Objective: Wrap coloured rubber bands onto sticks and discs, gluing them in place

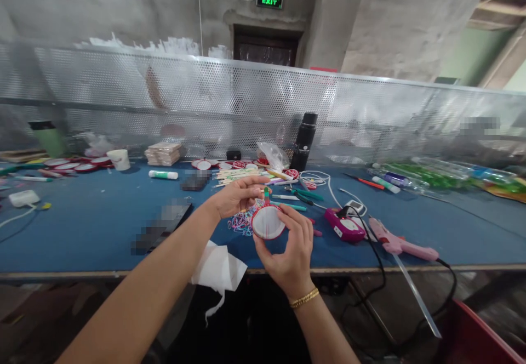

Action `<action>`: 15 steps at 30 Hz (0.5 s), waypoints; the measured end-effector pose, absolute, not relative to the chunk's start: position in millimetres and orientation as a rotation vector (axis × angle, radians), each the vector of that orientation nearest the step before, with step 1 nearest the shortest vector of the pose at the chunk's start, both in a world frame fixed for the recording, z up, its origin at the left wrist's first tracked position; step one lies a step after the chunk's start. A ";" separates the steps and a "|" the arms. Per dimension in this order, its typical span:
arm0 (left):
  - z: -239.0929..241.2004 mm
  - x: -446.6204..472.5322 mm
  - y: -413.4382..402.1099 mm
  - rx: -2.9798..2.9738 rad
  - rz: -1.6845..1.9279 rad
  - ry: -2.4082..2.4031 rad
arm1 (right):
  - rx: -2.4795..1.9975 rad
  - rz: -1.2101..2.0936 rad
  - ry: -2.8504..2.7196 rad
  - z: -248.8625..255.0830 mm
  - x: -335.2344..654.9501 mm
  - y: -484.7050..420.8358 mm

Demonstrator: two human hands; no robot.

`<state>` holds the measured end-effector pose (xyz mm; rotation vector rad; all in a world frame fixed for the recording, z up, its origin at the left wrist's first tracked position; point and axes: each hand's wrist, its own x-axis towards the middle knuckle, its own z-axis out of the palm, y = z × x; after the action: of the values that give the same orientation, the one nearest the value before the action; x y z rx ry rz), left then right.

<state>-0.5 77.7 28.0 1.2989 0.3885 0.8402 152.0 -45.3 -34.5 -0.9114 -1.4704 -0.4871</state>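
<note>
My right hand (293, 243) grips a round white disc with a red rim (268, 222), thumb below and fingers along its right side. A small green strip (267, 195) stands up from the disc's top edge. Just left of that strip, my left hand (242, 195) has its thumb and forefinger pinched together; what lies between them is too small to make out. Behind the disc, a tangle of thin colourful loops (240, 221) lies on the blue table (102, 232). White tissue (222, 268) hangs over the table's front edge below my left forearm.
To the right are a purple power socket (344, 226) and a pink glue gun (405, 243) with trailing cables. Wooden sticks (234, 175), pliers (306, 194) and a black flask (304, 142) are behind my hands. A dark phone-like object (164, 227) lies left; a perforated metal screen (184, 101) borders the back.
</note>
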 end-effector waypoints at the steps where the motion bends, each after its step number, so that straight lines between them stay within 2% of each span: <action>1: 27.8 -0.9 77.4 1.294 0.829 0.381 | -0.897 -0.496 -1.475 -35.2 150.1 -45.0; 15: 30.4 -4.9 76.8 1.251 0.814 0.345 | -0.931 -0.510 -1.410 -41.9 144.9 -41.7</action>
<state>-4.9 76.8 30.4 1.2508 0.3449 0.8138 144.9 -41.7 -41.9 -0.9306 -1.4099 -0.5099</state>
